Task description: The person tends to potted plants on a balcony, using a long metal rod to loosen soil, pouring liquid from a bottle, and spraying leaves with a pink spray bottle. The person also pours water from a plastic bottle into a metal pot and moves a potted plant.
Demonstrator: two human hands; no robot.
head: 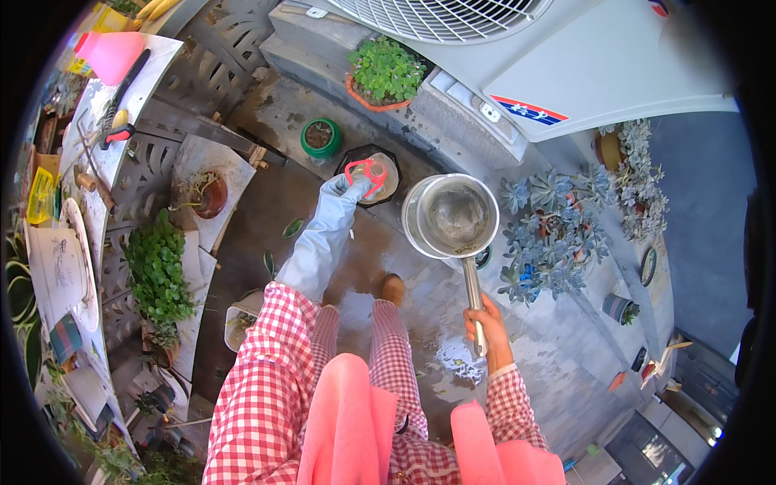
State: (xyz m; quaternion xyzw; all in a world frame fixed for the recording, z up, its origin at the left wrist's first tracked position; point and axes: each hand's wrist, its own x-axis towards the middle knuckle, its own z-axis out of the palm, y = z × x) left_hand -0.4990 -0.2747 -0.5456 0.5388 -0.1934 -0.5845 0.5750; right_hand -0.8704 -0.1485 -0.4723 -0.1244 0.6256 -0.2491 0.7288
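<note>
My left hand (345, 193), in a pale blue rubber glove, grips a red plastic handle (379, 176) on what looks like a clear plastic bottle. The bottle is mostly hidden by the glove and handle. Under it sits a dark, many-sided pot (393, 159), its contents partly covered. With bare fingers, my right hand (490, 330) holds the long handle of a metal dipper (459, 213). Some cloudy water shows in the dipper's bowl. Close below the bowl is a pale, round container (411, 212); I cannot tell whether they touch.
A green pot of soil (320, 138) and an orange planter (379, 104) stand near the concrete blocks. An air-conditioner outdoor unit (582, 79) overhangs them. Potted succulents (548, 236) crowd the right. Shelves (142, 79) on the left bear pots, tools and a pink bottle (114, 56). The floor (418, 303) is wet.
</note>
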